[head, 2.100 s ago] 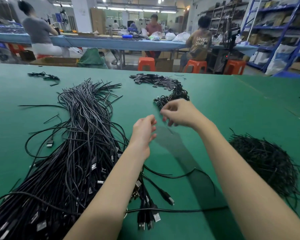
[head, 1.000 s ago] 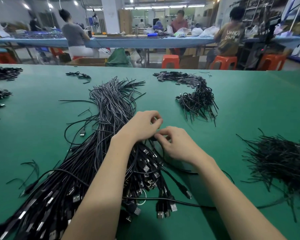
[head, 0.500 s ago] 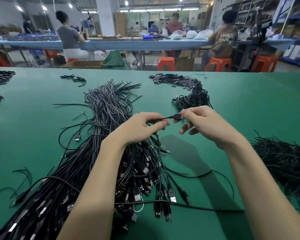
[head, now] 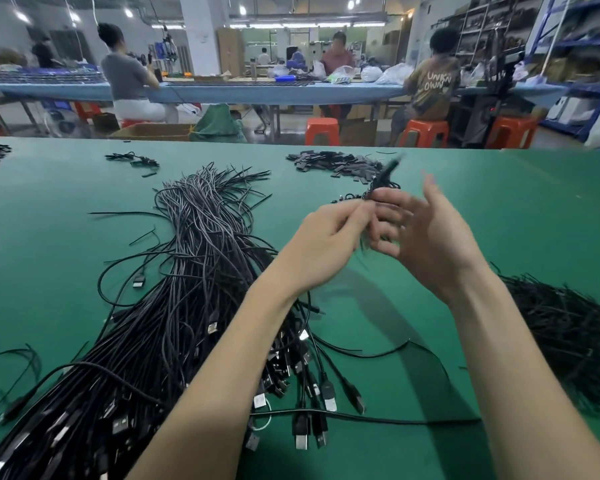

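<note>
A blue bench [head: 291, 93] is lined with orange stools [head: 323, 131] (three people [head: 127, 77] are seated there); shelves [head: 575, 46] are stacked at right, and strip lights [head: 309, 25] are hung overhead.

Entry: one person, two hands and forearms in view.
- Left hand [head: 329, 237]: bare, slim-fingered, knuckles rounded and in sharp focus.
- Right hand [head: 433, 244]: bare, broader in view; its fingers [head: 388, 216] are smeared by blur (nails unreadable).
- Left forearm [head: 222, 358]: behind the left hand, bare, slender, widening away from the wrist.
- Right forearm [head: 520, 368]: behind the right hand, likewise bare and smooth.
</note>
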Tool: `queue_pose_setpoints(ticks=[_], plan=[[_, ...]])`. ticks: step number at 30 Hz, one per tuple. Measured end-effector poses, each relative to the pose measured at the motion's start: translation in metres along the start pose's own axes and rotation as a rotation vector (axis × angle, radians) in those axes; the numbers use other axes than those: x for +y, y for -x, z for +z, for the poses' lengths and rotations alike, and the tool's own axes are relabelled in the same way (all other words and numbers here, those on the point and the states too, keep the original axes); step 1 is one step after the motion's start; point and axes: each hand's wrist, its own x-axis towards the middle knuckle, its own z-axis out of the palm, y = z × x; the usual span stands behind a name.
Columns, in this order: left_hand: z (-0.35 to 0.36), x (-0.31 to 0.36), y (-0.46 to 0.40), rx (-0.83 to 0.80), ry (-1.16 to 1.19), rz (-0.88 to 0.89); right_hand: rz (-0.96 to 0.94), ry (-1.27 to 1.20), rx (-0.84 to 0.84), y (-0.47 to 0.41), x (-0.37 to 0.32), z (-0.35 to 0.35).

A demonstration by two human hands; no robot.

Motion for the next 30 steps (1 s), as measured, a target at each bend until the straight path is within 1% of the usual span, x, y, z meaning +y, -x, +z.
queue_pose_setpoints(ticks=[1,2,3,5,6,7,10,12,13,16,17,20,22,24,26,28,30], plan=[[0.006,0.005,-0.002,0.022,0.158,-0.027,0.017,-0.016,-0.042,0.003,0.004,-0.003],[0.011,0.009,-0.003,0.036,0.308,-0.059,0.038,0.039,-0.097,0.007,0.011,-0.007],[0.016,0.012,-0.005,0.039,0.445,-0.089,0.054,0.158,-0.167,0.011,0.017,-0.009],[0.024,0.015,-0.006,0.016,0.678,-0.121,0.05,0.477,-0.321,0.02,0.03,-0.005],[0.027,0.015,-0.007,0.003,0.76,-0.135,0.035,0.616,-0.372,0.022,0.037,-0.001],[0.03,0.017,-0.007,-0.009,0.82,-0.151,0.011,0.711,-0.388,0.023,0.041,0.004],[0.03,0.017,-0.006,-0.03,0.944,-0.21,-0.036,0.763,-0.381,0.025,0.038,0.009],[0.027,0.014,-0.006,-0.009,0.982,-0.228,-0.008,0.822,-0.407,0.028,0.031,0.0],[0.025,0.013,-0.006,0.005,1.003,-0.234,0.019,0.8,-0.395,0.03,0.028,-0.007],[0.021,0.008,-0.008,0.045,1.085,-0.284,0.133,0.583,-0.382,0.036,0.018,-0.033],[0.02,0.005,-0.008,0.053,1.104,-0.311,0.158,0.55,-0.389,0.039,0.013,-0.04],[0.019,-0.001,-0.005,0.041,1.147,-0.381,0.157,0.499,-0.382,0.046,-0.002,-0.056],[0.022,-0.001,-0.005,0.02,1.166,-0.39,0.137,0.371,-0.382,0.049,-0.007,-0.059],[0.025,-0.001,-0.005,0.037,1.184,-0.386,0.165,0.277,-0.377,0.053,-0.01,-0.057],[0.022,-0.003,-0.006,0.085,1.214,-0.387,0.21,0.303,-0.345,0.056,-0.016,-0.055],[0.019,-0.006,-0.005,0.129,1.238,-0.403,0.224,0.388,-0.305,0.059,-0.023,-0.058],[0.018,-0.009,-0.004,0.147,1.218,-0.422,0.228,0.408,-0.295,0.062,-0.03,-0.062]])
